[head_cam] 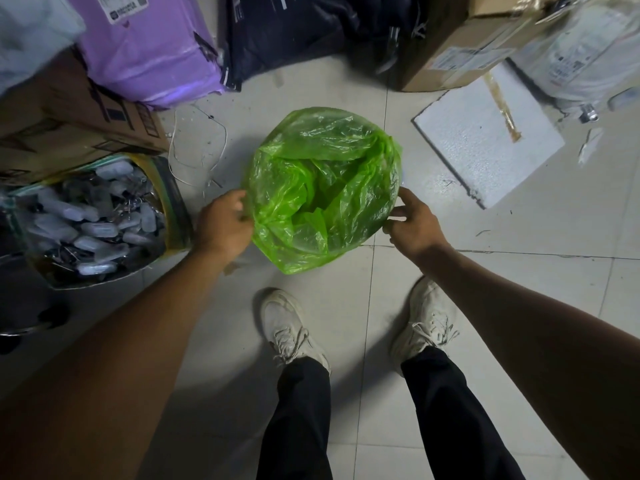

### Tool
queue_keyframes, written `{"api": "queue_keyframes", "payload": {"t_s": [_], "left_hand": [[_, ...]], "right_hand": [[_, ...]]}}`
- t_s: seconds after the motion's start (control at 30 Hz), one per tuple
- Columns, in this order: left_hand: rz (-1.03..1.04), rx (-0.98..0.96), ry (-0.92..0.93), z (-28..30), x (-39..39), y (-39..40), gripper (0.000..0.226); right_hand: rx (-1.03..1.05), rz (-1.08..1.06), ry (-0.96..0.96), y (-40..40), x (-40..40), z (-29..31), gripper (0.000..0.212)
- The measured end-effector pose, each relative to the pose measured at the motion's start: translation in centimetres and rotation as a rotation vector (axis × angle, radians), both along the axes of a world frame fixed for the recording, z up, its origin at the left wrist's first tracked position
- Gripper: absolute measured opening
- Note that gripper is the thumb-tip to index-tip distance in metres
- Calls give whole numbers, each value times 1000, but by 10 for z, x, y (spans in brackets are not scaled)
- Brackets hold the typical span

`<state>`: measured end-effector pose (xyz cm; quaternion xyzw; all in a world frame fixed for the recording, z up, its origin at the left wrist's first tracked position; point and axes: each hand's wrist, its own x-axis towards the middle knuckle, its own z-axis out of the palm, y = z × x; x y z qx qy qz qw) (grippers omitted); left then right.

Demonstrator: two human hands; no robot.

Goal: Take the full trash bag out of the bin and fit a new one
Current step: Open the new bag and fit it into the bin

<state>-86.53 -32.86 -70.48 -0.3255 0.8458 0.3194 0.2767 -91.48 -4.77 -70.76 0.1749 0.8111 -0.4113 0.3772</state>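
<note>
The green trash bag (323,188) sits at the centre of the frame on the tiled floor (346,306), its plastic folded outward over the rim of a bin hidden beneath it. The left hand (225,225) pinches the bag's left edge; the right hand (414,220) grips its right edge. At left stands a box of small bottles (93,216); upper right lies a white foam slab (485,147).
</note>
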Motion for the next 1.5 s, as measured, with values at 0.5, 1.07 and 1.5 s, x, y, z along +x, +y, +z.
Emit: {"api": "queue_keyframes", "payload": {"t_s": [0.5, 1.07, 1.5], "left_hand": [[255, 224, 11, -2, 6, 35, 51], [94, -27, 255, -12, -31, 33, 54], [-38, 10, 281, -41, -34, 20, 71]], "right_hand": [[-99, -54, -96, 2, 1, 2, 67], [210, 873, 554, -86, -24, -10, 46], [419, 1132, 183, -115, -43, -75, 120]]}}
